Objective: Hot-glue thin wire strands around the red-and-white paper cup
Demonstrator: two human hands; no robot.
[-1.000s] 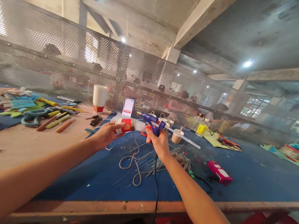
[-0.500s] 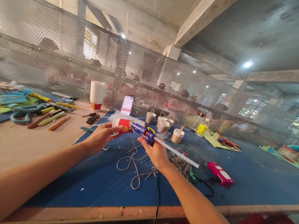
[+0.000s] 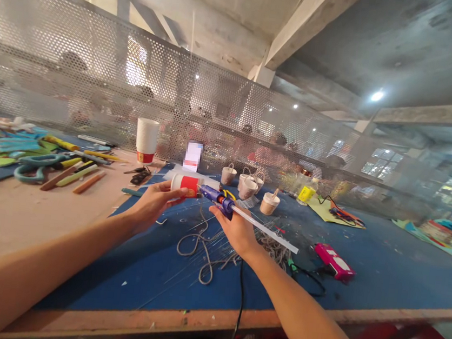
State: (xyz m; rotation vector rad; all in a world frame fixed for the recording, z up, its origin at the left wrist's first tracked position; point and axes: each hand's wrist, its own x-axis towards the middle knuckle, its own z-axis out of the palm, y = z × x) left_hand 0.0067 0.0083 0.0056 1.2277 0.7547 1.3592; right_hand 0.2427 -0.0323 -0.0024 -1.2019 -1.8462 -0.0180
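Note:
A red and white paper cup [image 3: 186,184] lies sideways in my left hand [image 3: 156,201], whose fingers and thumb close around it. My right hand [image 3: 239,228] grips a blue hot glue gun [image 3: 218,197], with a long whitish glue stick [image 3: 271,232] poking out of its back end. The gun's nozzle points left and sits at the base of the cup; whether it touches cannot be made out. Below both hands, a loop of grey cord [image 3: 206,260] lies on the blue mat [image 3: 147,286]. More of that cord is bunched behind my right wrist.
A stack of paper cups [image 3: 146,140] stands back left, near scissors [image 3: 32,168] and several clay tools. Several small cord-handled buckets [image 3: 228,175] and a tub [image 3: 269,203] are behind my hands. A pink device [image 3: 333,262] lies right. A perforated metal screen [image 3: 213,97] borders the back.
Both hands hold the cup and glue gun in nearly the same place. The glue stick's rear end has shifted slightly left, and the camera view has moved a little.

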